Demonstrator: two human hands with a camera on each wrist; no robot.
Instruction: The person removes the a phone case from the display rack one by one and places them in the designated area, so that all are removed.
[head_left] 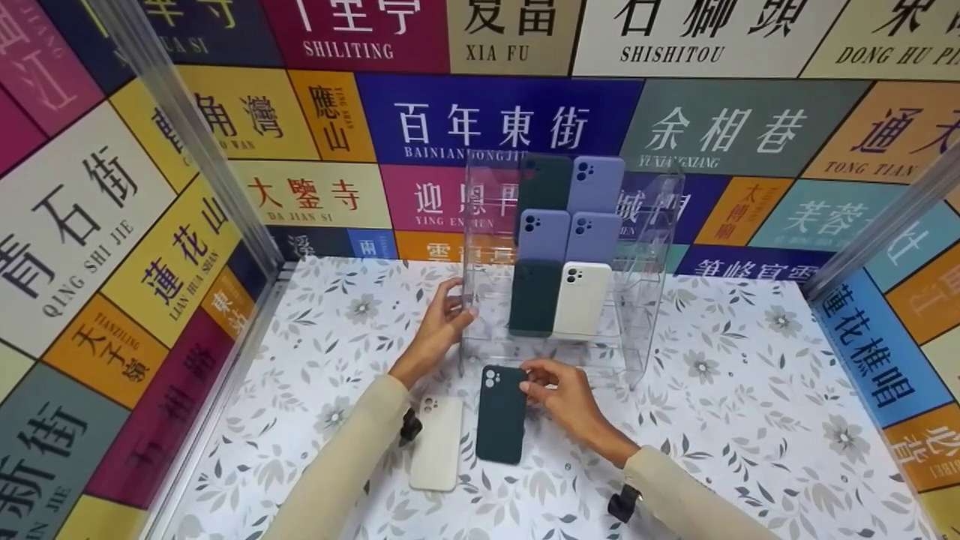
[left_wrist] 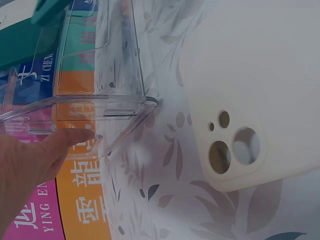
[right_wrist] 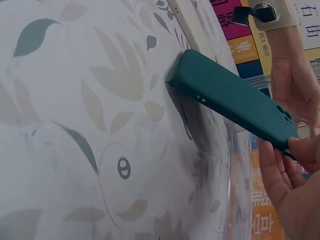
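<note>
Evidently, the wall panels point(head_left: 330, 26) carry Chinese characters over Latin lettering: SHILITING, SHISHITOU, QING SHI JIE, DA JIAN SI. Before them, on a tabletop point(head_left: 720, 427) printed with grey leaves and flowers, stands a clear, glossy plastic rack point(left_wrist: 122, 98). The right hand point(head_left: 562, 394) pinches a smooth, round-cornered dark green case point(head_left: 500, 420) by its upper corner, tilted in front of the rack. The left hand point(head_left: 442, 322) seems to grip the rack's side edge, though some fingers are hidden. An off-white case point(head_left: 435, 450) lies beside the green one.
</note>
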